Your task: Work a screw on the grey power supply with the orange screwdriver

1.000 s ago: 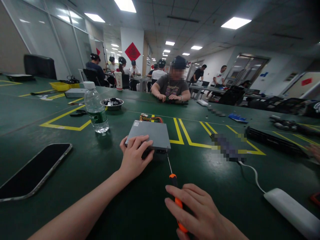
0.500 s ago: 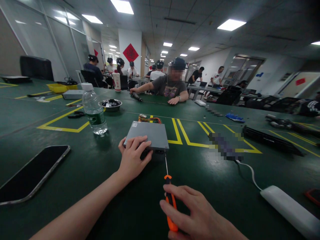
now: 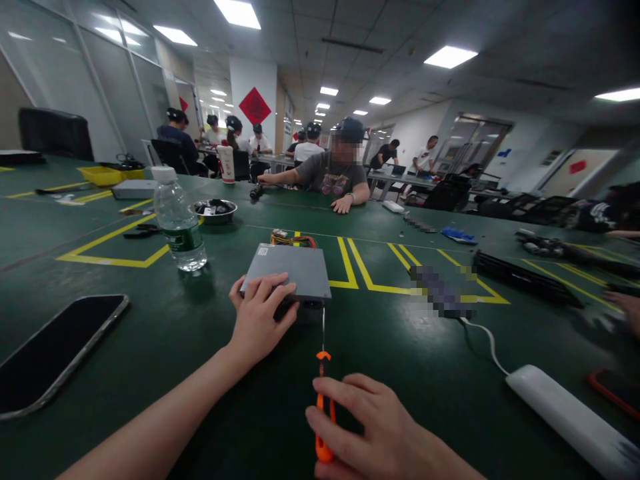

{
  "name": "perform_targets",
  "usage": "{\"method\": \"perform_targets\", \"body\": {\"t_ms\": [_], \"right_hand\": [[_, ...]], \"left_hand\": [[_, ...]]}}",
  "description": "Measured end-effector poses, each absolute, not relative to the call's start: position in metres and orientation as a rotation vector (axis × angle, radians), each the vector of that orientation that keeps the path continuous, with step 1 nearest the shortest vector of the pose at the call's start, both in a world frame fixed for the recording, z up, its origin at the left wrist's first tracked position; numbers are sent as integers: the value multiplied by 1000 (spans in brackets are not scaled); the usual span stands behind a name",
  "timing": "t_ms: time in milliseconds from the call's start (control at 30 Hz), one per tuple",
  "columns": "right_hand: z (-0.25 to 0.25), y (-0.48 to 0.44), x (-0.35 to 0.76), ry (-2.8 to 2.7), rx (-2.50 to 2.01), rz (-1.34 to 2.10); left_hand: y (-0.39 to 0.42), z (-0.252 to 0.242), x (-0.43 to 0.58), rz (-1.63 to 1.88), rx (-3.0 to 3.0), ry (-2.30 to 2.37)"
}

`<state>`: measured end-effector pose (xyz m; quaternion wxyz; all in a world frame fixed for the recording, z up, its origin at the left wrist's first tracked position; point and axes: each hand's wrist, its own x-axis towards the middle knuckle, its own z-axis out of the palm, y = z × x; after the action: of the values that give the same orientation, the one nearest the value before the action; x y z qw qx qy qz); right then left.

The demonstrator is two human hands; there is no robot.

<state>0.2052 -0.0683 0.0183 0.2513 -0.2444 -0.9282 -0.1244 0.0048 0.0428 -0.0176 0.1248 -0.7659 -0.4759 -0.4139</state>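
On the green table (image 3: 150, 347), just in front of the seated person, a flat grey metal box (image 3: 290, 272) lies square to the edge, with a bundle of coloured wires (image 3: 293, 238) showing behind its far side. The left hand (image 3: 260, 319) lies across the box's near left corner, fingers spread flat on the lid and thumb down against the near face, pressing rather than gripping. The right hand (image 3: 373, 430) is curled round the orange handle of a screwdriver (image 3: 323, 393), fingers closed over it from the right; the thin shaft runs straight away from the person and its tip meets the near face of the box by the right corner.

To the left a dark phone (image 3: 55, 350) lies face up near the table edge, and a clear water bottle (image 3: 177, 220) stands upright beyond it, beside yellow floor-style tape lines. A metal bowl (image 3: 215, 211) holding small dark parts sits behind the bottle. To the right a white power strip (image 3: 565, 413) rests with its cable curving off toward a blurred-out object. Across the table another person (image 3: 333, 177) sits with both forearms on the surface, one arm stretched to a small dark item. More people sit at tables farther back.
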Motion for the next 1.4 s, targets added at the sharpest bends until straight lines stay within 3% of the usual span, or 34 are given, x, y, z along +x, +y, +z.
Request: {"method": "perform_targets", "body": {"t_ms": [1400], "right_hand": [[13,-69,208,-2338,-642,-371]], "left_hand": [[40,-15,4,-1194,-2237,-1398]]}}
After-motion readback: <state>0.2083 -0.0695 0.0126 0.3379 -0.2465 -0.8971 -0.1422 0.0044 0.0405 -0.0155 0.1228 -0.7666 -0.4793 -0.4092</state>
